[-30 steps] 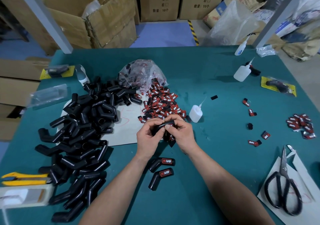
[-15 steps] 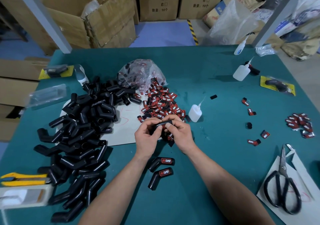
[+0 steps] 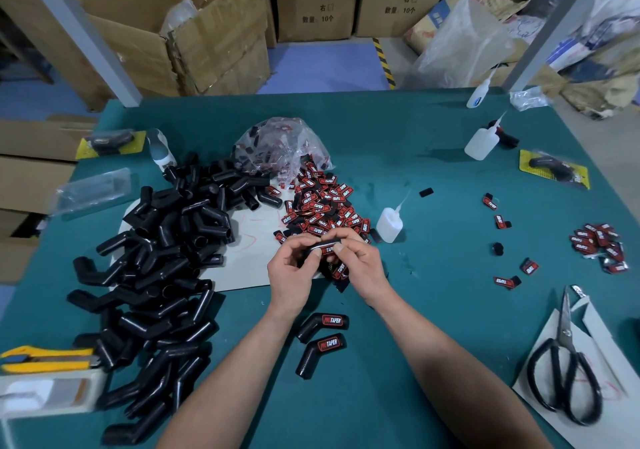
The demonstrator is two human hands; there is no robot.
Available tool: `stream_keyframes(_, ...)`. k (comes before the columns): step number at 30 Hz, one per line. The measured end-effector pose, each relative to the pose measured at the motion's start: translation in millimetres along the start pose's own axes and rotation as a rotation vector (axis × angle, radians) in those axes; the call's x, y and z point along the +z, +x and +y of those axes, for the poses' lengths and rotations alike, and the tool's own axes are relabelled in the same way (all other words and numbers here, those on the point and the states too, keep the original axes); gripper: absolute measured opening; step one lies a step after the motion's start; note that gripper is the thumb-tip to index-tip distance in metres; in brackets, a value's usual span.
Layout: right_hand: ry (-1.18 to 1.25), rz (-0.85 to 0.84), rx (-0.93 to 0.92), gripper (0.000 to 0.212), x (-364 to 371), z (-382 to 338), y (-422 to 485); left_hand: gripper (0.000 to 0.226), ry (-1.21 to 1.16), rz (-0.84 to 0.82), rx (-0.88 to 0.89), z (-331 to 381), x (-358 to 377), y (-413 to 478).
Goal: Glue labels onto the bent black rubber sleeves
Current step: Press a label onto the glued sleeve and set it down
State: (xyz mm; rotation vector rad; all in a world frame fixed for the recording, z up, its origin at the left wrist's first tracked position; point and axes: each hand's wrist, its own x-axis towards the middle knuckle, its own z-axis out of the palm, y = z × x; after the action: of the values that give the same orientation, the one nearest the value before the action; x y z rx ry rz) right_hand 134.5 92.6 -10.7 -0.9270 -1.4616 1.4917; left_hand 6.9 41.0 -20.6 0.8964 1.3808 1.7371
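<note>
My left hand (image 3: 291, 272) and my right hand (image 3: 360, 265) meet over the table's middle, both gripping one bent black rubber sleeve (image 3: 320, 247). A red label on it shows between my thumbs. Two labelled sleeves (image 3: 323, 324) (image 3: 320, 353) lie just below my hands. A big heap of unlabelled black sleeves (image 3: 156, 261) covers the left side. A pile of red and black labels (image 3: 322, 206) lies just behind my hands, beside a small glue bottle (image 3: 389, 222).
Scissors (image 3: 562, 376) rest on white paper at the right front. Loose labels (image 3: 601, 246) and another glue bottle (image 3: 483, 142) lie on the right. A yellow utility knife (image 3: 45, 360) sits at the left front. Cardboard boxes (image 3: 180, 33) stand behind the green table (image 3: 398, 158).
My hands have stayed in the same place on the sleeve; the fingers have shifted slightly, and the red label now shows between my thumbs.
</note>
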Motion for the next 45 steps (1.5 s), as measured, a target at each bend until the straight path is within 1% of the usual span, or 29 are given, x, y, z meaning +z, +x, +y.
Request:
stream_keyframes(5,-0.152,0.031,-0.039,0.024,-1.7,6.0,0.8,0.018,0.002,0.004,-0.009,-0.3,-0.9,0.1)
stream_keyframes(10,-0.123,0.004,-0.051,0.021,-2.8,6.0,0.3,0.017,0.007,0.015,-0.022,-1.1,-1.3,0.9)
stream_keyframes(12,-0.164,0.006,-0.056,0.02,-2.6,5.2,0.5,0.016,0.007,0.028,-0.028,-1.6,-1.8,1.6)
stream_keyframes(15,-0.229,0.008,-0.076,0.024,-2.1,5.0,0.6,0.015,0.017,0.026,-0.029,-2.1,-3.2,2.2)
stream_keyframes(17,-0.216,0.008,-0.076,0.026,-2.7,6.5,0.7,0.015,0.046,-0.004,-0.001,-1.5,-3.2,2.1)
stream_keyframes(20,-0.151,0.009,-0.063,0.026,-2.8,7.2,1.0,0.025,0.112,-0.049,0.066,1.4,-1.4,0.4)
stream_keyframes(23,-0.103,0.002,-0.054,0.028,-2.2,4.7,0.5,0.033,0.136,-0.044,0.072,1.3,-0.2,-0.1)
stream_keyframes(24,-0.096,0.001,-0.054,0.024,-1.5,3.8,0.0,0.036,0.142,-0.04,0.073,1.5,-0.3,-0.4)
stream_keyframes(26,-0.095,0.01,-0.043,0.01,-2.3,4.5,0.7,0.041,0.157,-0.046,0.085,1.7,-0.2,0.0)
stream_keyframes(27,-0.107,0.021,-0.036,0.009,-2.9,4.6,0.9,0.041,0.164,-0.053,0.09,1.7,-0.4,0.0)
stream_keyframes(31,-0.154,0.013,-0.028,0.016,-4.2,4.0,0.3,0.034,0.17,-0.064,0.075,4.2,-0.9,0.0)
stream_keyframes(34,-0.139,-0.011,-0.017,0.013,-3.9,1.9,1.2,0.032,0.165,-0.046,0.077,6.2,0.7,-0.3)
stream_keyframes(36,-0.106,-0.031,-0.001,0.018,-3.7,-1.1,0.6,0.03,0.152,-0.041,0.066,5.4,0.5,0.1)
stream_keyframes(39,-0.07,-0.053,0.005,0.03,-3.9,-5.5,-0.1,0.035,0.153,-0.036,0.055,2.4,-0.7,0.8)
stream_keyframes(43,-0.009,-0.087,0.015,0.029,-7.0,-3.8,1.6,0.04,0.171,-0.02,0.046,0.0,-2.5,3.1)
stream_keyframes(45,-0.041,-0.094,0.013,0.032,-8.2,-0.4,2.1,0.04,0.176,-0.019,0.04,-0.1,-2.8,3.5)
